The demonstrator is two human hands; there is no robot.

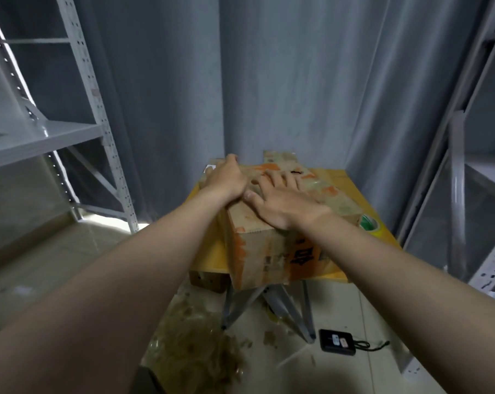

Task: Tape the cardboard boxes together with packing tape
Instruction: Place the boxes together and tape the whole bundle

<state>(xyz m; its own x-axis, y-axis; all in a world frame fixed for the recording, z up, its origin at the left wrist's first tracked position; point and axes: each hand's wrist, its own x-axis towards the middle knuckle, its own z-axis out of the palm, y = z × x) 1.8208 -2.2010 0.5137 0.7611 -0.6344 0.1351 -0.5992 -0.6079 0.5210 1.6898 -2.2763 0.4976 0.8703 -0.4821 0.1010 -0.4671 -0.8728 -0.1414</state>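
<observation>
A worn brown cardboard box (264, 251) with orange print lies on a small yellow table (382, 240), its near end hanging over the front edge. My right hand (280, 200) lies flat and spread on the box top. My left hand (226, 177) rests at the box's far left edge with its fingers curled over it; what the fingers hold is hidden. One far flap (280, 160) stands up behind my hands. A tape roll with a green core (369, 224) lies on the table, just right of the box.
White metal shelving (50, 135) stands at the left and another rack (468, 166) at the right. Grey curtains hang behind. On the tiled floor lie a heap of crumpled used tape (195, 345) and a black device with a cord (338, 342) beside the table legs.
</observation>
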